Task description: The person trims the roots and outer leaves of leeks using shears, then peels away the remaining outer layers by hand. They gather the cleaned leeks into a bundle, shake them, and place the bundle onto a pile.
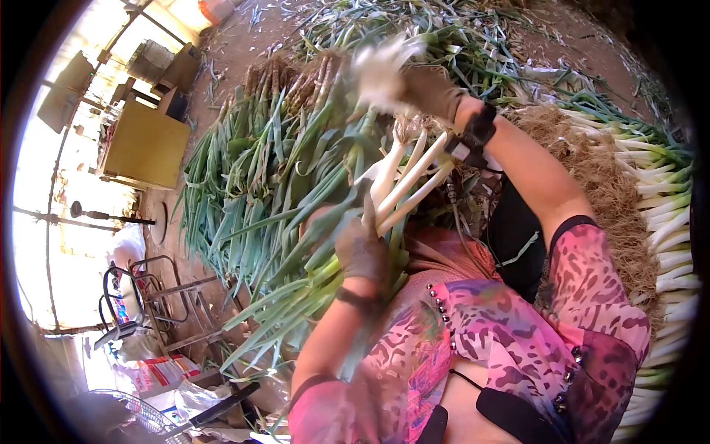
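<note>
My left hand (361, 251), in a grey-brown glove, is closed around a bunch of green onions (399, 177). Their white stalks point up toward the roots, and the green leaves trail down to the lower left. Above the root ends is my gloved right hand (436, 92), smeared by motion. A whitish blur (384, 74) lies at its fingers; I cannot make out what it is. Beside the bunch, on the left, lies a big pile of untrimmed green onions (251, 163) with brown, soil-covered roots.
Green onions with clean white stalks (669, 259) are stacked along the right, beside a mass of brown roots (592, 185). Loose leaves (473, 44) litter the ground behind. At left stand a yellowish box (144, 144), a metal chair frame (177, 303) and a fan (126, 414).
</note>
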Motion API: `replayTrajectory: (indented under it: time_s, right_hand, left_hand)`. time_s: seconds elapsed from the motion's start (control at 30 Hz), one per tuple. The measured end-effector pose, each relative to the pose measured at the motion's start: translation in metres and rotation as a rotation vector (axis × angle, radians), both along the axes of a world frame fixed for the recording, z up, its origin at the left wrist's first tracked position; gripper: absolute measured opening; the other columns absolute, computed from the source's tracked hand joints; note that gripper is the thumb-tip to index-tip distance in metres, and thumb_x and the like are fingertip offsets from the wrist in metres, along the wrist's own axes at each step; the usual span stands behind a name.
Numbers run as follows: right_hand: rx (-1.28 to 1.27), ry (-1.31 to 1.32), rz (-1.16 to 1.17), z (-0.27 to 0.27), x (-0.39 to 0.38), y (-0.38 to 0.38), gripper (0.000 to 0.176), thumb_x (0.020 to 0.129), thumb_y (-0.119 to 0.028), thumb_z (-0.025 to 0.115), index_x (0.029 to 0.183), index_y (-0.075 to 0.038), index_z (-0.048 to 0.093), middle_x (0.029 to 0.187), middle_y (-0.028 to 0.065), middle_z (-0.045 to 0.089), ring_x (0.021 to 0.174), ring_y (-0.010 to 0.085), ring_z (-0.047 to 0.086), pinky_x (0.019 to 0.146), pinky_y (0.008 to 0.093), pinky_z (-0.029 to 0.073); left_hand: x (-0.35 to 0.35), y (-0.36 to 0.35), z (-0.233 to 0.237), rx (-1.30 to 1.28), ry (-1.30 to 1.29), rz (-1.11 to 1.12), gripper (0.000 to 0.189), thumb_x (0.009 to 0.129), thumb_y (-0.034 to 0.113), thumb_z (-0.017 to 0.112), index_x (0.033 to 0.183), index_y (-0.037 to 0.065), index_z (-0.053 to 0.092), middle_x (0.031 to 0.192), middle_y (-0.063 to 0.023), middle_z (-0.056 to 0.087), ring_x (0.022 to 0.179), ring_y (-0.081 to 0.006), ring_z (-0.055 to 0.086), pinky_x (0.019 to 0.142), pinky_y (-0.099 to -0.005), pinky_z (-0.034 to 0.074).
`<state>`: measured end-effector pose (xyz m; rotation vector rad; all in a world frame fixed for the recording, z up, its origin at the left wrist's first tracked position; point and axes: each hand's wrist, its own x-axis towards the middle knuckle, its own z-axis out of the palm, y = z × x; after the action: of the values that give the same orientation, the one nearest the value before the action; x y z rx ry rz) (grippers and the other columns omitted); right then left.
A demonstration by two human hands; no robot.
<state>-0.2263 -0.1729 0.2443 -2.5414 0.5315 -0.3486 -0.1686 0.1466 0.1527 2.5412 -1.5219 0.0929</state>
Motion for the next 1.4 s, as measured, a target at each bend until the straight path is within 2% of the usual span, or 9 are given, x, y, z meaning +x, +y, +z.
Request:
replayTrajectory:
  time_s: [0.13, 0.43, 0.57, 0.7, 0.97, 1.1, 1.2, 1.3, 1.4]
  right_hand:
    - [-0.505, 0.551, 0.411, -0.038, 0.004, 0.072, 0.029, 0.081, -0.033, 0.064, 0.098, -0.014, 0.078, 0.090, 0.0114, 0.074, 0.085, 0.0328, 0.072, 0.074, 0.0435, 0.056]
    - [-0.334, 0.206, 0.264, -0.065, -0.007, 0.071, 0.023, 0.089, -0.026, 0.061, 0.108, -0.017, 0.069, 0.098, 0.0070, 0.071, 0.092, 0.0301, 0.070, 0.081, 0.0412, 0.055]
    - [-0.470, -0.449, 0.208, -0.009, -0.010, 0.049, 0.023, 0.095, -0.016, 0.056, 0.116, -0.015, 0.065, 0.097, 0.0058, 0.069, 0.086, 0.0205, 0.068, 0.078, 0.0318, 0.057]
    - [0.491, -0.430, -0.588, 0.006, -0.088, -0.055, 0.027, 0.100, -0.025, 0.055, 0.117, -0.005, 0.062, 0.095, 0.0078, 0.065, 0.081, 0.0146, 0.062, 0.074, 0.0286, 0.057]
    - [0.608, -0.410, 0.076, -0.066, -0.095, 0.025, 0.042, 0.093, -0.019, 0.071, 0.131, -0.006, 0.059, 0.120, 0.0061, 0.066, 0.110, 0.0169, 0.059, 0.102, 0.0375, 0.047]
    - [1.023, -0.391, 0.300, -0.079, -0.049, 0.062, 0.031, 0.094, -0.029, 0.072, 0.108, -0.003, 0.068, 0.099, 0.0013, 0.068, 0.089, 0.0111, 0.060, 0.080, 0.0280, 0.051]
    - [0.821, -0.333, 0.411, -0.070, -0.037, 0.064, 0.034, 0.091, -0.025, 0.075, 0.114, -0.002, 0.067, 0.092, -0.0005, 0.065, 0.083, 0.0099, 0.059, 0.074, 0.0275, 0.050]
    - [-0.356, -0.393, 0.408, -0.052, -0.034, 0.060, 0.049, 0.089, -0.025, 0.074, 0.129, 0.000, 0.059, 0.102, 0.0070, 0.064, 0.095, 0.0166, 0.060, 0.082, 0.0314, 0.051]
    - [-0.459, -0.248, 0.109, -0.036, -0.045, -0.012, 0.047, 0.090, -0.026, 0.072, 0.128, -0.002, 0.060, 0.103, 0.0065, 0.065, 0.095, 0.0169, 0.061, 0.084, 0.0320, 0.051]
  left_hand:
    - [0.008, 0.005, -0.012, 0.003, -0.006, -0.055, 0.083, 0.077, 0.017, 0.068, 0.153, 0.018, 0.035, 0.089, -0.0144, 0.060, 0.076, -0.0353, 0.062, 0.066, -0.0495, 0.048]
    - [-0.001, 0.004, 0.019, 0.002, 0.128, -0.008, 0.078, 0.076, 0.020, 0.069, 0.146, 0.003, 0.040, 0.090, -0.0143, 0.062, 0.080, -0.0366, 0.064, 0.071, -0.0479, 0.051]
    - [0.006, 0.006, 0.004, -0.006, 0.123, 0.049, 0.068, 0.076, 0.021, 0.070, 0.139, 0.004, 0.048, 0.093, -0.0170, 0.066, 0.081, -0.0376, 0.066, 0.072, -0.0487, 0.052]
    - [0.019, -0.002, 0.025, -0.026, 0.339, 0.177, 0.063, 0.079, 0.034, 0.074, 0.133, 0.009, 0.055, 0.096, -0.0191, 0.070, 0.088, -0.0381, 0.068, 0.075, -0.0479, 0.053]
    - [0.057, -0.005, 0.037, 0.060, 0.632, 0.176, 0.057, 0.071, 0.037, 0.077, 0.119, 0.009, 0.064, 0.099, -0.0178, 0.072, 0.096, -0.0368, 0.068, 0.083, -0.0448, 0.052]
    - [0.050, -0.002, 0.040, -0.016, 0.666, 0.109, 0.058, 0.070, 0.035, 0.079, 0.119, 0.007, 0.064, 0.101, -0.0162, 0.071, 0.097, -0.0341, 0.068, 0.084, -0.0426, 0.052]
    - [0.062, 0.005, 0.036, -0.105, 0.759, -0.032, 0.058, 0.070, 0.033, 0.081, 0.118, 0.006, 0.064, 0.099, -0.0127, 0.071, 0.093, -0.0294, 0.069, 0.084, -0.0400, 0.052]
    - [0.068, 0.010, 0.041, -0.104, 0.819, -0.115, 0.058, 0.070, 0.029, 0.084, 0.118, 0.004, 0.065, 0.099, -0.0090, 0.071, 0.090, -0.0220, 0.067, 0.083, -0.0358, 0.052]
    - [0.076, 0.020, 0.048, -0.024, 0.923, -0.064, 0.056, 0.070, 0.025, 0.085, 0.117, 0.001, 0.065, 0.101, -0.0071, 0.070, 0.089, -0.0158, 0.066, 0.081, -0.0317, 0.053]
